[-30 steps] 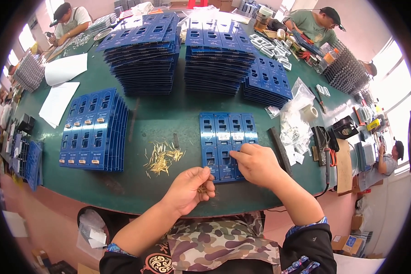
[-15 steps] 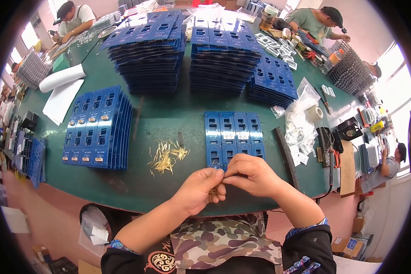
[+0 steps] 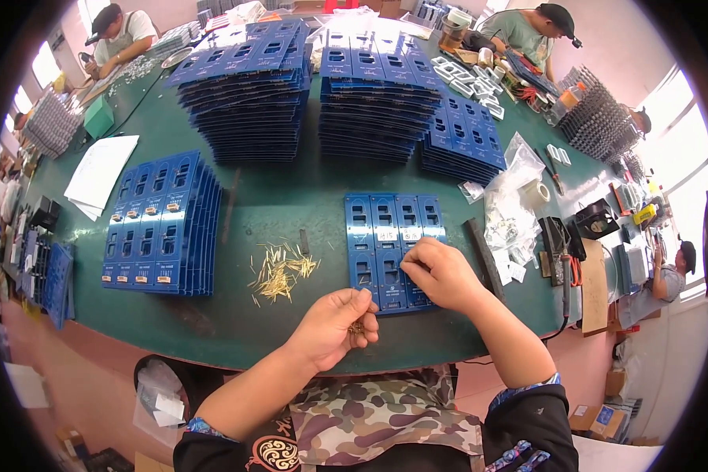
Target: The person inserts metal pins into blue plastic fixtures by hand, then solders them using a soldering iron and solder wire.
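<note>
A blue circuit board panel (image 3: pixel 376 234), split into rectangular sections with cutouts and two white labels, lies flat on the green table before me. Above its right half, my right hand (image 3: pixel 444 275) has thumb and forefinger pinched together; anything between the tips is too small to make out. My left hand (image 3: pixel 334 326) is curled at the panel's lower left corner, holding a small bunch of thin brass-coloured pins (image 3: pixel 357 326) in its fingers. Left of the panel is a loose pile of similar pins (image 3: pixel 282 274), with a small dark strip (image 3: pixel 304 241) beside it.
Tall stacks of blue panels (image 3: pixel 244 118) (image 3: pixel 374 118) stand behind, a lower stack (image 3: pixel 153 228) at left. A dark bar (image 3: pixel 484 256), a plastic bag (image 3: pixel 505 212) and a soldering iron (image 3: pixel 566 287) are at right. White paper (image 3: pixel 101 175) lies far left. Other people work around the table.
My right hand has parted from my left and moved up and right over the panel. My left hand has shifted slightly left. The paper at far left, partly rolled before, now lies flat.
</note>
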`<move>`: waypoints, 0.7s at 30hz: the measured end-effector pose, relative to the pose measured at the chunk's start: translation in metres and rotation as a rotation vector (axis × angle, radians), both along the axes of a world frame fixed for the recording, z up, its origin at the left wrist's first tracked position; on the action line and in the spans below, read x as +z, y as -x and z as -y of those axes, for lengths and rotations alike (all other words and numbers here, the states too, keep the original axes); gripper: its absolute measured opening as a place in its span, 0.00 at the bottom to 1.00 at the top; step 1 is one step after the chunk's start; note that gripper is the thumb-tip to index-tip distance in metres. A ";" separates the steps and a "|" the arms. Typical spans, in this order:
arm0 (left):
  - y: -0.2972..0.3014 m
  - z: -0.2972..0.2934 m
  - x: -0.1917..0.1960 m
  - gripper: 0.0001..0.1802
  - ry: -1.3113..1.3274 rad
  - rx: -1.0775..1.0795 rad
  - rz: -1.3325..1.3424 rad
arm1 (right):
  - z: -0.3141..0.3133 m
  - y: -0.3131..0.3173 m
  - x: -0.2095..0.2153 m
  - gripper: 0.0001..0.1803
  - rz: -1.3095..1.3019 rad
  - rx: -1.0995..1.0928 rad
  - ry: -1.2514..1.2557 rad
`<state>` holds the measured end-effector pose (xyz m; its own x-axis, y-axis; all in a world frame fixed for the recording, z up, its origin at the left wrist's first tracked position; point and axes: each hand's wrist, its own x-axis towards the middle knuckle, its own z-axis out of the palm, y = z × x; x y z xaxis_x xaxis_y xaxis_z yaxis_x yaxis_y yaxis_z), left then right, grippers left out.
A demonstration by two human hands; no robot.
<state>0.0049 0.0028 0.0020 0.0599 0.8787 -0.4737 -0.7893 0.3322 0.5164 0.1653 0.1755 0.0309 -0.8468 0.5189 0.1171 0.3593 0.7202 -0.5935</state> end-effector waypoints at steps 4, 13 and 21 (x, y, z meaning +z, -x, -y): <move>0.001 0.000 -0.001 0.14 -0.008 -0.004 0.005 | 0.001 0.003 0.002 0.06 0.045 0.000 -0.021; 0.001 0.001 0.000 0.14 -0.014 -0.002 0.013 | 0.005 0.007 -0.001 0.04 0.002 0.082 -0.204; 0.002 0.001 -0.002 0.14 -0.013 0.003 0.013 | 0.008 -0.004 0.003 0.08 -0.043 0.094 -0.326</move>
